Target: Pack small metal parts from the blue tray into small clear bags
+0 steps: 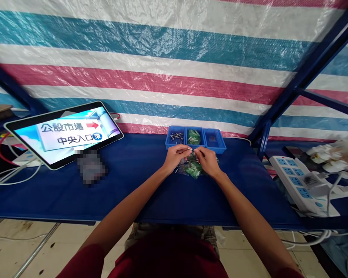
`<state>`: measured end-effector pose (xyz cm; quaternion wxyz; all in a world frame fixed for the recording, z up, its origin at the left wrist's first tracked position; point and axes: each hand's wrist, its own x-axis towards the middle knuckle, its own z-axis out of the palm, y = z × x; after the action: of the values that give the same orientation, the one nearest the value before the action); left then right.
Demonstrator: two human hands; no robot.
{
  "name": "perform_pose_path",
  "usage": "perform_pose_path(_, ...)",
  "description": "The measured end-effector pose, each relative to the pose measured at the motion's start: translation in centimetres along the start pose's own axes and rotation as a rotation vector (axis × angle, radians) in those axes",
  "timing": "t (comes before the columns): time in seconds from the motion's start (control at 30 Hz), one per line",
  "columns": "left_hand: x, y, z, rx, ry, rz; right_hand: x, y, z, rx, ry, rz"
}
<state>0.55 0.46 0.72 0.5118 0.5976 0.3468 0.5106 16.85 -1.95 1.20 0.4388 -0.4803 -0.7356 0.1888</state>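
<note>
My left hand (174,157) and my right hand (208,160) meet at the fingertips above the table. Pinched between them is a small thin light-coloured piece (190,149), too small to name. Below the fingers lies a green plastic packet (194,170), with several thin metal screw-like pieces (179,167) beside it. Just behind my hands stand three joined blue bins. Dark thin pieces lie in the left bin (167,143), green-wrapped pieces in the middle bin (203,141), and small things I cannot make out in the right bin (222,145).
A lit tablet (66,135) leans at the left of the blue table (127,185), a blurred dark object (91,168) before it. A white power strip (298,181) with plugs and cables stands at right. Blue metal posts (295,85) and striped plastic sheeting (162,77) rise behind.
</note>
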Motion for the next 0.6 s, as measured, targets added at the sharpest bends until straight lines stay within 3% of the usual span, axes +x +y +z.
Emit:
perform_pose_path(0.2, -0.3, -0.3, 0.6, -0.031, 0.018, 0.031, -0.1, 0.1, 0.1, -0.011, -0.010, 0.007)
perform_pose_path(0.33, 0.1, -0.4, 0.0, 0.002, 0.060, 0.077, -0.1, 0.4, 0.1, -0.002, 0.052, 0.059)
perform_pose_path(0.6, 0.2, 0.4, -1.0, 0.240, -0.089, 0.080, -0.1, 0.6, 0.0, -0.008, 0.113, 0.052)
